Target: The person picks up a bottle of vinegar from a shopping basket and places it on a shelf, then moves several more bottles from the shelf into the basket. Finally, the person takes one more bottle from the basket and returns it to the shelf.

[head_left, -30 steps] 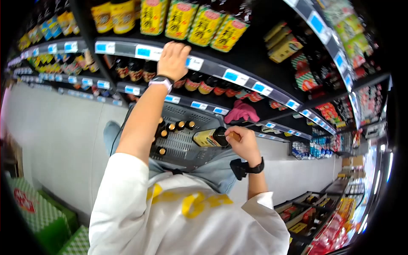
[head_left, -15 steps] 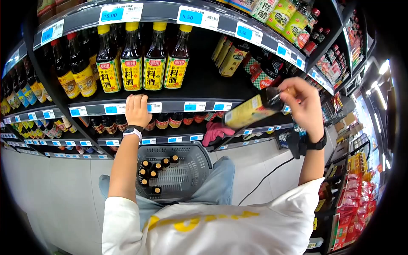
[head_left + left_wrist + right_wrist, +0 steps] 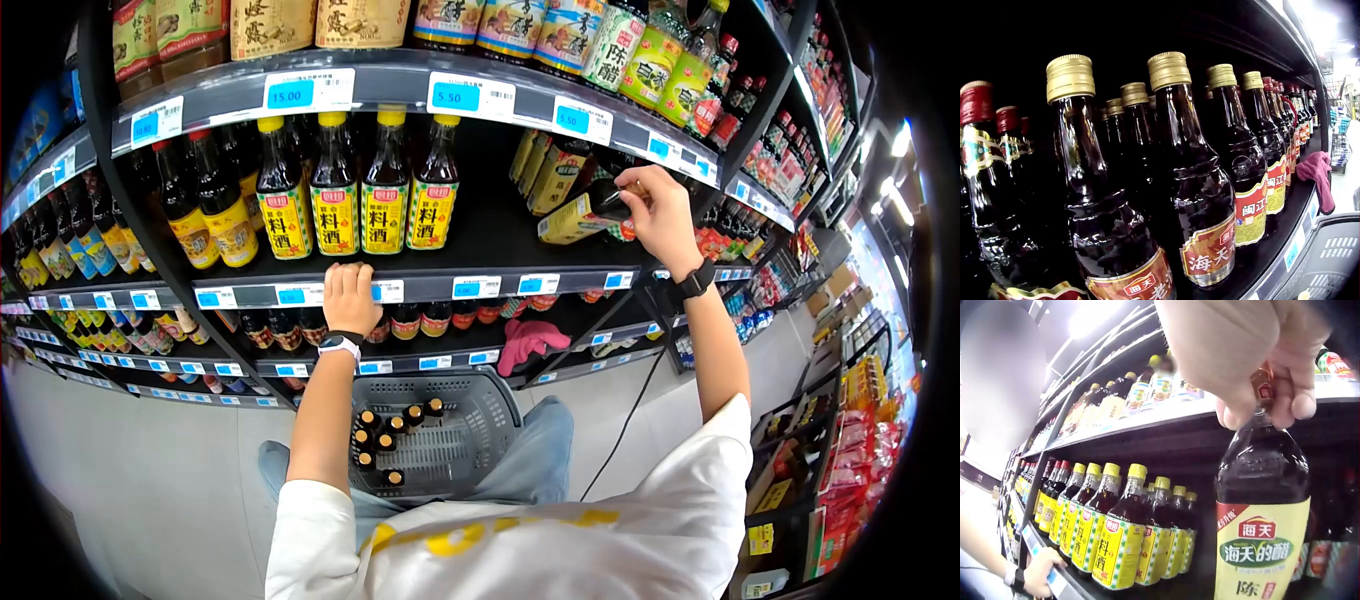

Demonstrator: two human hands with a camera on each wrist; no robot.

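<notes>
My right hand [image 3: 655, 222] pinches the neck of a dark bottle with a pale yellow label [image 3: 570, 220], which is tilted at the shelf opening beside similar bottles [image 3: 556, 180]. In the right wrist view the fingers [image 3: 1302, 405] grip the orange cap of that bottle [image 3: 1262, 550]. My left hand [image 3: 352, 298] rests on the shelf's front edge, below yellow-capped bottles [image 3: 382, 205]; the right wrist view shows this hand [image 3: 1043, 572] on the same edge. Only gold-capped bottles [image 3: 1200, 187] on a lower shelf show in the left wrist view, not the hand.
A grey basket [image 3: 490, 440] holding several dark bottles with tan caps [image 3: 386, 441] is on the floor between the legs. A pink cloth [image 3: 530, 343] hangs at the lower shelf's edge. Price-tagged shelf rails [image 3: 500, 285] run across. A black cable trails at the right.
The right hand has lifted the bottle from above the basket up to the shelf opening, beside similar bottles. The left hand stays on the shelf edge while the head view has shifted.
</notes>
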